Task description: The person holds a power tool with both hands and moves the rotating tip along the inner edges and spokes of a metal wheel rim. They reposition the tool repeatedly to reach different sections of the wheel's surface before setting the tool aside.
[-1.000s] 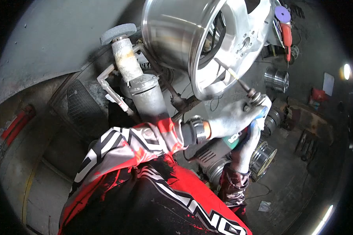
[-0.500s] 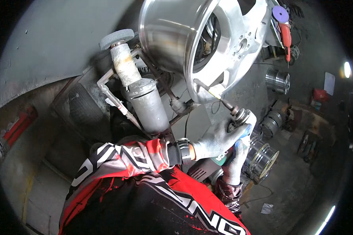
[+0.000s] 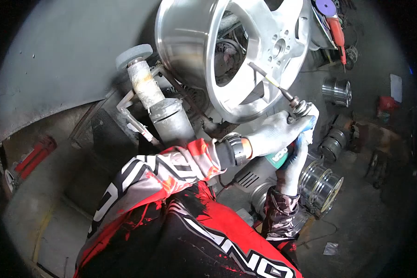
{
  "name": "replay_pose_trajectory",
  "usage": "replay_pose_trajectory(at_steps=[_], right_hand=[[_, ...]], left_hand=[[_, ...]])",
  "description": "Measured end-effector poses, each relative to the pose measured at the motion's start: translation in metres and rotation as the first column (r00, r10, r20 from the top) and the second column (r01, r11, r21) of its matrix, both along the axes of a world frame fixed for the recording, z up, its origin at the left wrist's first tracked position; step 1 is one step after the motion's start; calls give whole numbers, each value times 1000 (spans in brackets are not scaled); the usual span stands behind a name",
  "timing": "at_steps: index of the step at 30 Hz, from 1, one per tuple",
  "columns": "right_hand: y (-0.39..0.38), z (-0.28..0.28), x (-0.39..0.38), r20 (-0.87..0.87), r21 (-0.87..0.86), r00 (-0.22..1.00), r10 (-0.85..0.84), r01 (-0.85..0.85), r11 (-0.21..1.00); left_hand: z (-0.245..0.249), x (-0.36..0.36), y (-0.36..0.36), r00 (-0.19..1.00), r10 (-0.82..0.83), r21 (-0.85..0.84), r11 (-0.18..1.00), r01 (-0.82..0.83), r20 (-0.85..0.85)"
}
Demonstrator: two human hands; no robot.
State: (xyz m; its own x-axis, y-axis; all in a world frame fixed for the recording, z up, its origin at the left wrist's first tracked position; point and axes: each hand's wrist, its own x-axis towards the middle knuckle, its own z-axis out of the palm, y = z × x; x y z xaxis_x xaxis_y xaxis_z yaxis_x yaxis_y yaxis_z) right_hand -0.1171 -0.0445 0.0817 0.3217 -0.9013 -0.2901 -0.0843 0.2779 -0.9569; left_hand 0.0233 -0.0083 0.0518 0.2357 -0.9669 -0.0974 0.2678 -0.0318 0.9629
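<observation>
My left hand, in a grey-white glove with a black watch at the wrist, is wrapped round the front of a green and grey die grinder. Below it my gloved right hand grips the same tool, fingers closed. A long thin shaft runs from the grinder up and to the left. Its tip overlaps the spoked face of a large silver alloy wheel, beside a window between spokes. The wheel is tilted at the top of the view, its bare barrel facing left.
A grey motor with a round grinding wheel stands left of the alloy wheel. A red polisher with a purple pad lies at upper right. More wheels rest on the floor at right, including a chrome one near my right hand.
Both hands and the grinder have moved up and to the right in view. The shaft's tip has gone from the wheel's lower edge to nearer its hub.
</observation>
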Motion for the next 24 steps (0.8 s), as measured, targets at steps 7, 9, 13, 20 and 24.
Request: replay_pose_trajectory(at_steps=[7,9,13,20,24], right_hand=[[41,3,-20,31,13,996,88,-89,996],[46,1,-28,-12,52,995,100,-100,994],[42,-10,-39,8,87,986,169,-169,982],[8,-13,-22,36,-33,991,126,-125,992],[-10,-6,-7,30,-95,995,99,-96,991]], left_hand=[[11,-18,41,979,8,267,963,47,-203],[12,-25,51,963,65,272,962,8,-261],[-2,-45,54,879,174,231,970,-75,-444],[9,-20,14,989,55,169,985,-31,-138],[2,-11,0,999,46,-58,997,-45,21]])
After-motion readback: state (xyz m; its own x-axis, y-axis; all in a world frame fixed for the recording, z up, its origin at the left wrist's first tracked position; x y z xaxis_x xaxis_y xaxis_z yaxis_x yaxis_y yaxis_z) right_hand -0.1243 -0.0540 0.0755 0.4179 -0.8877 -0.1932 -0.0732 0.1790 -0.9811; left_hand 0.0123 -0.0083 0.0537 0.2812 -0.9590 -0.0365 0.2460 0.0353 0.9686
